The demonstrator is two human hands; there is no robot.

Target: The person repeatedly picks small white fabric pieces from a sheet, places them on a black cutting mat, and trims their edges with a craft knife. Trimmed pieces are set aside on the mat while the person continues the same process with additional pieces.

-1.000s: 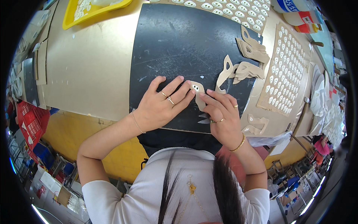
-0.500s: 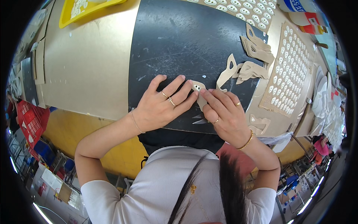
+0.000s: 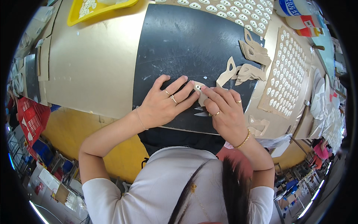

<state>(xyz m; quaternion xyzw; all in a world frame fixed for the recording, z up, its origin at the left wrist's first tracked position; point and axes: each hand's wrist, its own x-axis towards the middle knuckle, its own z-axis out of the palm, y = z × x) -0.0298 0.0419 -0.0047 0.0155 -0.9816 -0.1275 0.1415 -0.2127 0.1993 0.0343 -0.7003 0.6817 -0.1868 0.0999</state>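
Note:
A small beige cut-out piece lies on the black mat between my hands. On it sits a small white oval piece with dark holes. My left hand lies palm down with its fingers spread, index and middle fingertips at the beige piece's left edge. My right hand is bent over the piece, its extended fingertips pressing beside the white oval. Pointed metal scissors stick out from under its curled fingers, the handles hidden in the palm.
Stacked beige cut-outs and another stack lie to the right. Boards of white ovals stand right and at the back. A yellow tray is far left, bottles far right. A loose cut-out lies near the front edge.
The view has shifted a little. The scissor blades have moved slightly away from the mat's front edge together with my right hand's curled fingers. My left hand keeps its place on the piece.

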